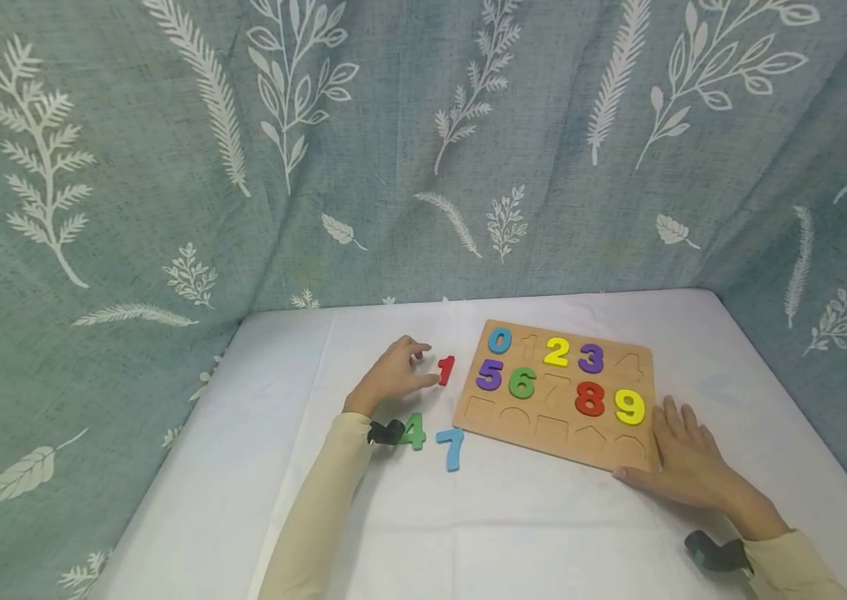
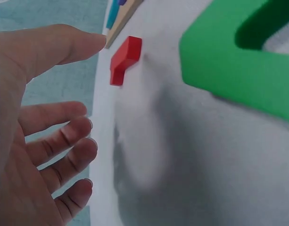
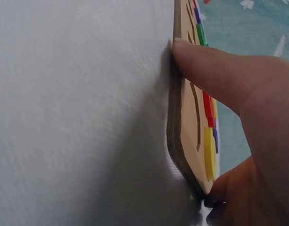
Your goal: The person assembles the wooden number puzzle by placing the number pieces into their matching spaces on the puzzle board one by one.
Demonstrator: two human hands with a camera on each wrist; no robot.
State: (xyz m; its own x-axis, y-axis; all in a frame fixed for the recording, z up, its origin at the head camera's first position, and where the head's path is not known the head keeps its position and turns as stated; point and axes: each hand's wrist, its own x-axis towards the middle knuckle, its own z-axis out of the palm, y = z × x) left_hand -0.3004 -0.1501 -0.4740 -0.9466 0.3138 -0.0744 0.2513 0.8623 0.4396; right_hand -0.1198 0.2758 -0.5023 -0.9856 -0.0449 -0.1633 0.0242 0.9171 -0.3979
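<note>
Head view: thick red numeral 1 (image 1: 447, 370) beside loosely spread left hand (image 1: 393, 371); spread right hand (image 1: 689, 462) against tan board (image 1: 572, 443).

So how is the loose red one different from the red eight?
The red 1 lies directly on the white cloth, while the red 8 sits on the wooden board. The red 1 is narrow; the red 8 is broader, with two loops. The left hand is by the red 1, not the red 8. Both are red numerals.
</note>
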